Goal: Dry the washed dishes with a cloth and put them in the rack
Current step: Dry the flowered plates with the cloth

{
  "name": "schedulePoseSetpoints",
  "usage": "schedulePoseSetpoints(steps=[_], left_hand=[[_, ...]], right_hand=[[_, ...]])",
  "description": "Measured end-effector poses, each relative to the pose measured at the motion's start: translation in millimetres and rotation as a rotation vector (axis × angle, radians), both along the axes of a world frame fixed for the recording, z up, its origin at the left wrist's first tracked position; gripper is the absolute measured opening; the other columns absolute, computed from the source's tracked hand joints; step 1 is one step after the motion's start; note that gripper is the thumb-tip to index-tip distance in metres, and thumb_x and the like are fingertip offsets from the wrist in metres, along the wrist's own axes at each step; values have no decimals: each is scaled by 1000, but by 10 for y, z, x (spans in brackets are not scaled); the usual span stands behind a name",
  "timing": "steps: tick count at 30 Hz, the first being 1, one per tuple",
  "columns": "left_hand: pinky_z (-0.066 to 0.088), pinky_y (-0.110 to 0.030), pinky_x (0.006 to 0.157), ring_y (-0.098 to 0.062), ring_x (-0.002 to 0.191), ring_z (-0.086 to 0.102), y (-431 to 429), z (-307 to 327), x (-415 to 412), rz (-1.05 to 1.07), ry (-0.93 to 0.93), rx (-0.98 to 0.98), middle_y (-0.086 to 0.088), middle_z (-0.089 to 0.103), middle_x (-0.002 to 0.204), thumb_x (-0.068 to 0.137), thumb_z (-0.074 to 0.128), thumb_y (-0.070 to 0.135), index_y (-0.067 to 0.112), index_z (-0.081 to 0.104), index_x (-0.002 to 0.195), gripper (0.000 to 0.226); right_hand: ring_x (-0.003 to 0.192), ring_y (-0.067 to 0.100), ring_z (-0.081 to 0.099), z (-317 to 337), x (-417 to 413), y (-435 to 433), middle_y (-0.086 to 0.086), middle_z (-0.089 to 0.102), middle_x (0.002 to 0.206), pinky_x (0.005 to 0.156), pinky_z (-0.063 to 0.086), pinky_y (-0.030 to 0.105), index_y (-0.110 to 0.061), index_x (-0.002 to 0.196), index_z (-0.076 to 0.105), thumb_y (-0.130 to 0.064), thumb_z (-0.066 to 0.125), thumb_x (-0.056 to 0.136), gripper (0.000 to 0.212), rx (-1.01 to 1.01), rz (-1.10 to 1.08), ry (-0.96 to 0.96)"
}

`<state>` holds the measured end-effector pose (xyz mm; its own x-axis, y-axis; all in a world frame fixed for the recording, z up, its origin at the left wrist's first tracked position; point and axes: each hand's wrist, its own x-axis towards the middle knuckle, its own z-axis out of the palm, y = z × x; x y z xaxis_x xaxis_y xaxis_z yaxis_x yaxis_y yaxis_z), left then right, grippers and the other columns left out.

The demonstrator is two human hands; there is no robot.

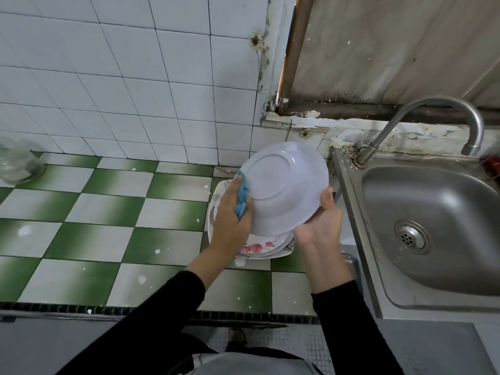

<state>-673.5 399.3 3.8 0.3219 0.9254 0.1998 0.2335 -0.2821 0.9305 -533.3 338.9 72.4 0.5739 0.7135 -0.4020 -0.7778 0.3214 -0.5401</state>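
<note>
A white plate [284, 185] is held up over the counter with its underside toward me. My left hand [231, 215] presses a blue cloth [242, 197] against the plate's left rim, fingers wrapped round the cloth. My right hand [320, 223] grips the plate's lower right edge, palm up. Beneath the plate lies a stack of plates [259, 249], one with red flowers, on the green and white tiled counter [121, 212].
A steel sink [433, 226] with a curved faucet [422, 125] stands to the right. Clear glass bowls [16, 163] sit at the far left by the white tiled wall. Something red [493, 166] shows at the right edge. No rack is in view.
</note>
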Motion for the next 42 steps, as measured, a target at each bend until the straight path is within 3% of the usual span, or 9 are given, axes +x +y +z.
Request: schedulePoseSetpoints(steps=[4,8,13,17,20,24,27,33,42], left_hand=[[11,-49,122,-24,151,8,-273,17,116,-266,281,558,-1,22,162,97,45,25,13,26,153,61],[7,-45,123,-21,152,6,-114,107,168,-409,397,660,-1,24,161,93,51,26,14,29,153,65],[26,-37,119,-13,140,32,143,510,288,-268,257,190,-1,42,151,100,41,34,17,41,148,51],[44,-31,82,-21,98,54,331,581,185,-110,140,-260,-2,62,100,103,44,36,21,62,117,27],[46,-37,94,-21,110,55,334,326,60,-67,56,-404,-4,61,116,101,44,45,25,57,127,35],[31,-42,117,-13,142,33,59,10,-5,-162,-32,-104,8,39,153,100,41,42,27,30,152,55],[17,-49,122,-19,151,7,-119,-20,-18,-265,224,345,3,16,163,102,40,34,15,19,155,60],[20,-48,120,-26,149,19,-134,163,75,-501,479,864,-3,34,157,90,58,39,13,36,150,69],[55,-38,92,-21,108,63,68,302,-3,-157,201,805,-6,68,119,80,72,12,14,57,128,51]], right_hand=[[101,36,69,-2,-130,19,20,71,114,86,57,52,-12,117,66,-35,38,107,37,-39,57,4],[100,33,73,1,-132,1,21,70,117,75,62,43,-8,130,58,-41,40,106,44,-165,235,-119],[110,36,68,-3,-41,-10,19,72,115,100,51,55,-13,112,69,-33,41,107,34,-275,338,-319],[93,28,73,79,151,-85,11,75,102,78,60,42,-12,107,68,-28,42,107,30,-239,299,-345],[92,25,71,147,255,-114,6,75,100,73,59,38,-13,109,63,-25,45,106,22,-152,197,-180],[96,27,67,122,236,-107,5,78,90,87,53,47,-14,110,66,-28,45,107,26,-75,67,-17],[102,33,63,126,200,-74,14,76,98,95,46,57,-12,106,64,-28,42,108,28,-6,25,109],[123,42,56,19,100,-26,27,56,135,98,48,56,-4,143,45,-40,44,104,52,-27,150,198],[106,28,70,15,100,-33,13,70,119,87,60,43,-12,132,58,-28,56,101,35,-200,168,-118]])
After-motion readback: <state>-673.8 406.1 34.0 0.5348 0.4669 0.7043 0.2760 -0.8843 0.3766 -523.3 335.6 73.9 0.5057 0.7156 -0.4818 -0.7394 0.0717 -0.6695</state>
